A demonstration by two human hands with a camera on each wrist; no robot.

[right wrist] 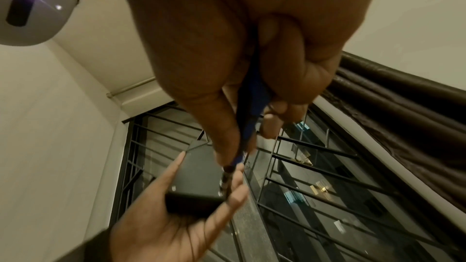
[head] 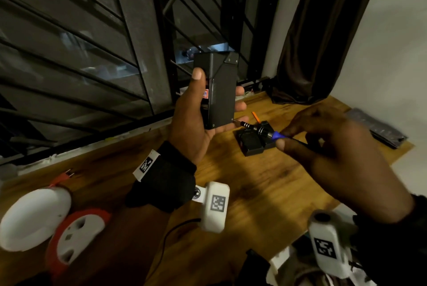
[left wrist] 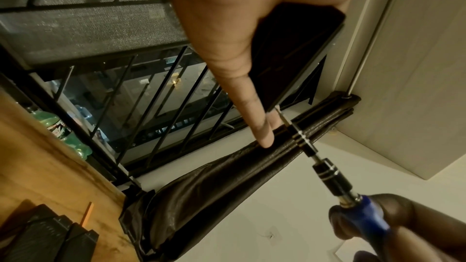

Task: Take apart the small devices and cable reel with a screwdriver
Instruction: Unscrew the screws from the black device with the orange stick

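Note:
My left hand (head: 203, 110) holds a black box-shaped device (head: 219, 89) upright above the wooden table, thumb on its left edge and fingers wrapped behind it. My right hand (head: 323, 147) grips the blue handle of a screwdriver (head: 261, 129), whose tip meets the device's lower right corner. The left wrist view shows the screwdriver (left wrist: 327, 170) shaft meeting the device (left wrist: 290, 53) corner. In the right wrist view the device (right wrist: 199, 174) lies in the left palm. A red and white cable reel (head: 78, 237) lies at the front left with a white cover (head: 34, 216) beside it.
A black bit case (head: 254, 140) sits open on the table (head: 265, 193) under the screwdriver, with an orange pick (head: 256, 117) behind it. A grey packet (head: 379, 128) lies at the far right. A barred window and a brown curtain (head: 323, 31) stand behind. A green bottle (left wrist: 60, 128) stands by the window.

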